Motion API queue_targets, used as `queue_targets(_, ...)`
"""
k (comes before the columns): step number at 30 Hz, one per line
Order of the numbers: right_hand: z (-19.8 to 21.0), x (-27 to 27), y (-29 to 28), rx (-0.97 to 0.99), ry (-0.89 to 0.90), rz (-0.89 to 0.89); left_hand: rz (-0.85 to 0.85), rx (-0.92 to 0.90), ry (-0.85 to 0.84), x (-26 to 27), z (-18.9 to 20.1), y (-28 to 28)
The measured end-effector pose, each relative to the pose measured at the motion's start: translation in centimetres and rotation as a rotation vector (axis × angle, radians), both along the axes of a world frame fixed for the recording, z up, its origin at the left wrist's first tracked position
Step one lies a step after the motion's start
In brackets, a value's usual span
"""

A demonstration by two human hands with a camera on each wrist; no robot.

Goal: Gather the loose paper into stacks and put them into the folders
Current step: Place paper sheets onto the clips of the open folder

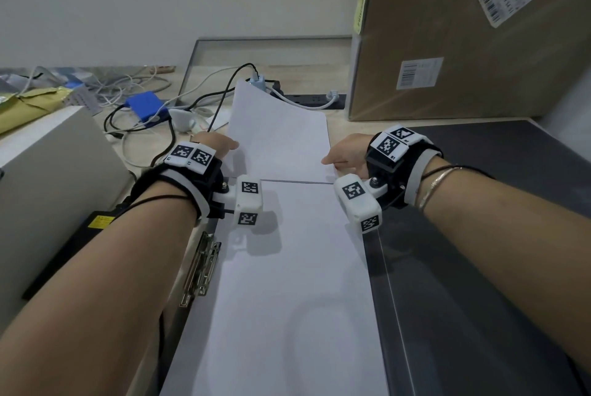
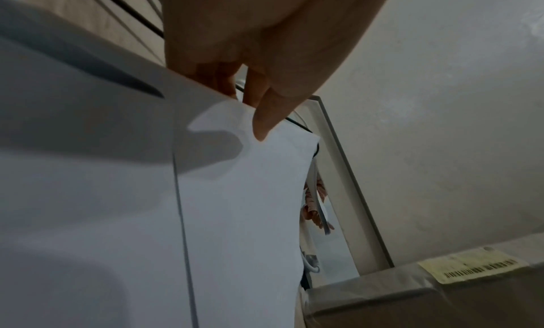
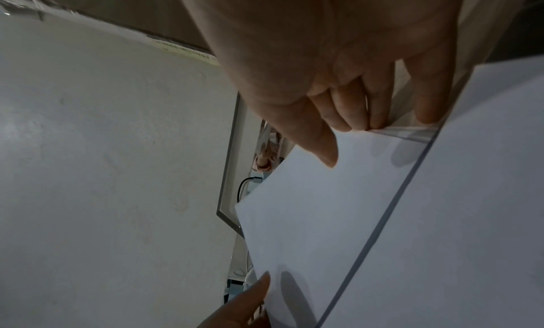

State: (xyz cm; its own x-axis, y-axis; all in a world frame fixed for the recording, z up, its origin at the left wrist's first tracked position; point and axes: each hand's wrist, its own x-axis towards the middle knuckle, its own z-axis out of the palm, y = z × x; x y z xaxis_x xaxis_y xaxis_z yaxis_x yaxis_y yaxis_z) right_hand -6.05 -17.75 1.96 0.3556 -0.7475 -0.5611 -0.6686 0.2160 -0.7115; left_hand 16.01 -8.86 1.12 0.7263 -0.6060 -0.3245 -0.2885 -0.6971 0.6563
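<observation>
Surface: pale wooden desk [image 1: 339,127] against a plain wall, with cables and a big cardboard box [image 1: 463,37] at the far right.
Far paper: a white sheet or thin stack [image 1: 278,136] lies with its long axis pointing away from the person, its near edge meeting the near paper.
Near paper: a second white stack [image 1: 287,283] lies toward the person on an open dark folder [image 1: 463,267].
Key relation: the far paper sits between both hands, equally near to each.
Left hand [image 1: 217,146]: thumb on top of the left edge, fingers under, pinching it.
Right hand [image 1: 345,156]: thumb on top of the right edge, fingers curled below, pinching too.
Judgement: the 2 hands seem ready to lift this paper toward the near stack.
</observation>
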Motion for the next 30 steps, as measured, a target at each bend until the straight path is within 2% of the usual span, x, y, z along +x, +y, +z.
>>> queue_targets(1,0.1,0.0,0.1,0.01,-0.001,0.005,-0.061,0.085,-0.056,0.1,-0.2,-0.1)
queue_targets(3,0.1,0.0,0.0,0.018,0.012,0.005,-0.118,0.142,-0.136,-0.4,0.2,0.4)
queue_targets(5,0.1,-0.1,0.1,0.013,0.026,0.016,-0.167,0.131,-0.15,-0.2,0.1,0.3)
queue_targets(10,-0.7,0.3,-0.7,0.021,-0.003,0.008,-0.17,0.047,-0.19,-0.1,-0.1,-0.2)
queue_targets(12,-0.6,0.2,-0.6,0.04,-0.021,0.004,-0.133,-0.09,-0.222,-0.2,0.0,-0.1)
queue_targets(21,-1.0,-0.1,-0.4,-0.042,-0.027,-0.022,0.001,-0.823,-0.14,-0.1,2.2,0.6)
queue_targets(25,0.2,-0.9,0.3,-0.158,-0.234,-0.065,0.015,-1.173,-0.02,-0.9,5.3,1.5)
queue_targets(28,2.9,-1.7,1.2,-0.383,-0.477,-0.134,-0.035,-1.262,-0.016,-1.9,8.4,2.6)
queue_targets(30,5.1,-2.7,2.0,-0.437,-0.629,-0.16,-0.081,-1.271,0.014,-2.6,9.7,3.2)
